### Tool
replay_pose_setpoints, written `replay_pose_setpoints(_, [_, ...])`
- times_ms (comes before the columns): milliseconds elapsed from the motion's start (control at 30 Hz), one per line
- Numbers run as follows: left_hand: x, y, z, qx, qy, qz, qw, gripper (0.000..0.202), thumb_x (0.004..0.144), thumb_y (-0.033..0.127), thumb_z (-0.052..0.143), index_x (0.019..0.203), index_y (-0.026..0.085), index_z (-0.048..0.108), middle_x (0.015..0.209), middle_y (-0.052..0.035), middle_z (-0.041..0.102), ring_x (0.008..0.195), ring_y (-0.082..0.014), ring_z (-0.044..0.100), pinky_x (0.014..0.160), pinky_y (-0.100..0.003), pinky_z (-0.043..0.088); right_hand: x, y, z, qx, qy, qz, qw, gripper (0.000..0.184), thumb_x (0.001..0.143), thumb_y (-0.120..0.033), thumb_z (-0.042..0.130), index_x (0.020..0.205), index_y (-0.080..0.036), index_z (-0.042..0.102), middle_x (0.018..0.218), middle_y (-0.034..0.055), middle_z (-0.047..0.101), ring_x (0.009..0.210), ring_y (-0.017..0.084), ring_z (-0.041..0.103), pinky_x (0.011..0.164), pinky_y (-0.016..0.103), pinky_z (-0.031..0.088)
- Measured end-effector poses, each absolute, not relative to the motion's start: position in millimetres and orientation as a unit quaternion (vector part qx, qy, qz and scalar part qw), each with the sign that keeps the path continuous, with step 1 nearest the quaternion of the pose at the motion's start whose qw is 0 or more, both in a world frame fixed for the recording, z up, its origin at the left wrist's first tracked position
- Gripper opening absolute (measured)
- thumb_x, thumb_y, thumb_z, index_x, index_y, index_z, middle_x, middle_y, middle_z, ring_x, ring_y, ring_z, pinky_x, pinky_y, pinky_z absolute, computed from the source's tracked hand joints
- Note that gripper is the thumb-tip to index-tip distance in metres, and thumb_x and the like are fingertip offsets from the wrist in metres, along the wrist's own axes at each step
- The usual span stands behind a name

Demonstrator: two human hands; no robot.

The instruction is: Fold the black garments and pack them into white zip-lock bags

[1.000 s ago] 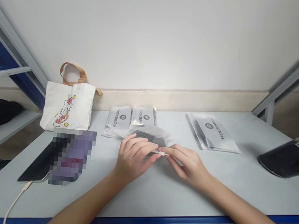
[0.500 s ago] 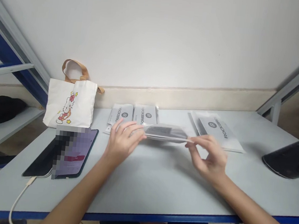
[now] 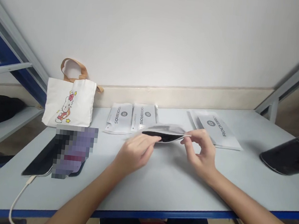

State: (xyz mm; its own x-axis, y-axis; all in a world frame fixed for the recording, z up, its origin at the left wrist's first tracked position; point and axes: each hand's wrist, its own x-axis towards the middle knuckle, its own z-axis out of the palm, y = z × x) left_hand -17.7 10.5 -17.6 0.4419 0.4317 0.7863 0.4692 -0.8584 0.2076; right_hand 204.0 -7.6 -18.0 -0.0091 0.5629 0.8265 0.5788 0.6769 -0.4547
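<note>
Both my hands hold a frosted plastic pouch (image 3: pixel 166 131) with something dark inside, lifted a little above the grey table (image 3: pixel 158 184). My left hand (image 3: pixel 134 152) pinches its left end with fingers closed. My right hand (image 3: pixel 201 151) pinches the right end between thumb and forefinger. Behind the pouch lie two white branded packets (image 3: pixel 132 117) side by side, and a small stack of similar packets (image 3: pixel 217 128) lies to the right.
A white tote bag with a cartoon print (image 3: pixel 69 102) stands at the back left. A tablet and a phone (image 3: pixel 62 152) lie on the left with a white cable (image 3: pixel 20 198) running off the front edge. A black object (image 3: pixel 289 155) sits at the right edge.
The pouch was lifted off the table and turned edge-on. My left hand has slid in under its left end, and my right hand has moved closer in on the right end.
</note>
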Motion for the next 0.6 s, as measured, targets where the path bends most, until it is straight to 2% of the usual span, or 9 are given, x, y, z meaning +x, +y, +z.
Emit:
replay_pose_setpoints(67, [-13.3,8.0,-19.3,-0.83,-0.288,-0.476,-0.027,0.024,0.088,0.008,0.044,0.105,0.02,0.058,0.095,-0.0017,0.069,0.089,-0.0118,0.065,0.081,-0.025,0.052,201.9,-10.5,-18.3,-0.367,-0.741,-0.06,0.56,0.022,0.082,-0.009,0.053,0.098,-0.024,0.053,0.078,0.0025,0.057,0.068,0.016,0.057,0.059,0.032,0.05])
replay_pose_setpoints(133, [-13.7,9.1,-20.0,-0.814,-0.305,-0.494,-0.021,0.019,0.088,0.015,0.05,0.105,0.02,0.057,0.098,-0.0035,0.068,0.095,-0.0145,0.063,0.086,-0.029,0.051,199.1,-13.8,-17.6,-0.342,-0.761,-0.098,0.543,0.03,0.079,-0.005,0.054,0.102,-0.024,0.052,0.079,0.0037,0.058,0.071,0.017,0.057,0.059,0.032,0.049])
replay_pose_setpoints(167, [-14.4,10.4,-20.2,-0.818,-0.307,-0.487,-0.013,0.022,0.086,0.02,0.055,0.108,0.019,0.055,0.102,-0.0053,0.066,0.1,-0.0168,0.061,0.09,-0.032,0.049,197.4,-15.4,-17.2,-0.338,-0.767,-0.104,0.536,0.031,0.079,-0.005,0.054,0.103,-0.024,0.052,0.081,0.0044,0.058,0.072,0.018,0.057,0.06,0.033,0.05])
replay_pose_setpoints(267, [-14.5,16.3,-22.6,-0.849,-0.327,-0.414,-0.011,0.049,0.079,0.031,0.065,0.122,0.017,0.047,0.115,-0.0104,0.062,0.111,-0.0229,0.056,0.095,-0.038,0.046,190.6,-19.9,-17.0,-0.334,-0.784,-0.072,0.518,0.029,0.08,-0.006,0.052,0.102,-0.025,0.052,0.083,0.0047,0.057,0.077,0.019,0.058,0.066,0.036,0.051])
replay_pose_setpoints(367, [-13.4,24.8,-28.8,-0.856,-0.384,-0.346,-0.018,0.051,0.075,0.022,0.063,0.123,0.018,0.048,0.115,-0.0097,0.063,0.107,-0.0255,0.059,0.09,-0.039,0.05,184.5,-21.0,-19.0,-0.33,-0.796,0.007,0.508,0.022,0.083,-0.008,0.05,0.098,-0.024,0.052,0.083,0.0034,0.058,0.077,0.017,0.058,0.068,0.034,0.051])
replay_pose_setpoints(467, [-17.5,30.9,-35.6,-0.857,-0.39,-0.336,-0.011,0.042,0.072,0.01,0.051,0.113,0.018,0.057,0.102,-0.0085,0.068,0.096,-0.0244,0.064,0.082,-0.036,0.053,184.7,-16.1,-20.7,-0.354,-0.782,0.052,0.51,0.016,0.085,-0.011,0.05,0.096,-0.023,0.052,0.084,0.0031,0.058,0.078,0.016,0.058,0.07,0.031,0.049])
replay_pose_setpoints(533, [-21.6,29.8,-39.1,-0.86,-0.358,-0.364,-0.003,0.038,0.074,0.008,0.046,0.108,0.017,0.059,0.095,-0.0074,0.069,0.091,-0.0215,0.065,0.079,-0.032,0.053,189.5,-9.7,-20.3,-0.398,-0.752,0.066,0.521,0.01,0.087,-0.016,0.05,0.094,-0.022,0.053,0.085,0.0033,0.059,0.081,0.016,0.058,0.073,0.032,0.049])
replay_pose_setpoints(600, [-23.6,24.4,-41.7,-0.848,-0.292,-0.443,-0.013,0.031,0.08,0.014,0.046,0.107,0.019,0.06,0.095,-0.0054,0.069,0.089,-0.0191,0.064,0.076,-0.028,0.053,196.6,-2.0,-18.6,-0.453,-0.701,0.106,0.541,0.006,0.089,-0.025,0.05,0.092,-0.022,0.054,0.086,0.003,0.059,0.08,0.016,0.059,0.07,0.031,0.05])
